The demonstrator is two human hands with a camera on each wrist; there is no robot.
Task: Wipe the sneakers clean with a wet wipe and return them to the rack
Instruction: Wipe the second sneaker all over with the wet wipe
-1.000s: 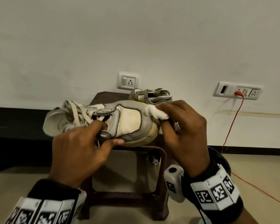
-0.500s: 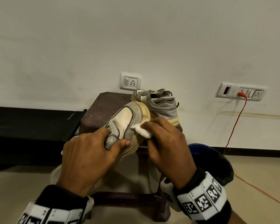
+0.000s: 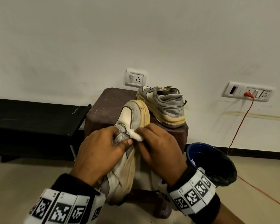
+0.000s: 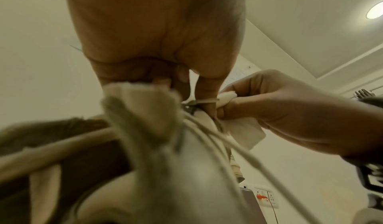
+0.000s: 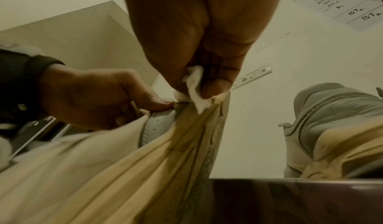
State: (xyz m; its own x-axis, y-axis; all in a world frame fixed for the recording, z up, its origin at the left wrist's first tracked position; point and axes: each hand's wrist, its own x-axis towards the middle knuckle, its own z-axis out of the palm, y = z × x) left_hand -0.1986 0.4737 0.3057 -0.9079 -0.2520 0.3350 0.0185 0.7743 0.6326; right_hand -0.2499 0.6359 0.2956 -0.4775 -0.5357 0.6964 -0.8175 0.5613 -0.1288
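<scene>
A cream and grey sneaker [image 3: 132, 115] is held in the air with its toe pointing away, over the front of a dark brown stool [image 3: 103, 109]. My left hand [image 3: 102, 152] grips its upper [image 5: 157, 126] near the laces [image 4: 209, 136]. My right hand [image 3: 157, 149] pinches a crumpled white wet wipe [image 3: 137, 136] [image 5: 196, 86] [image 4: 244, 132] and presses it on the sneaker's side by the yellowed sole [image 5: 186, 129]. The second sneaker [image 3: 165, 105] [image 5: 335, 126] stands on the stool's back right corner, heel toward me.
A low black shoe rack [image 3: 36, 115] stands to the left against the wall. A blue bin lined with a black bag [image 3: 212, 164] sits on the floor at right. A red cable [image 3: 239, 123] runs from a wall socket [image 3: 247, 93] down across the floor.
The sneaker has swung from lying sideways to toe pointing away and lower. The right hand with the wipe has moved from the toe down along the side toward the left hand.
</scene>
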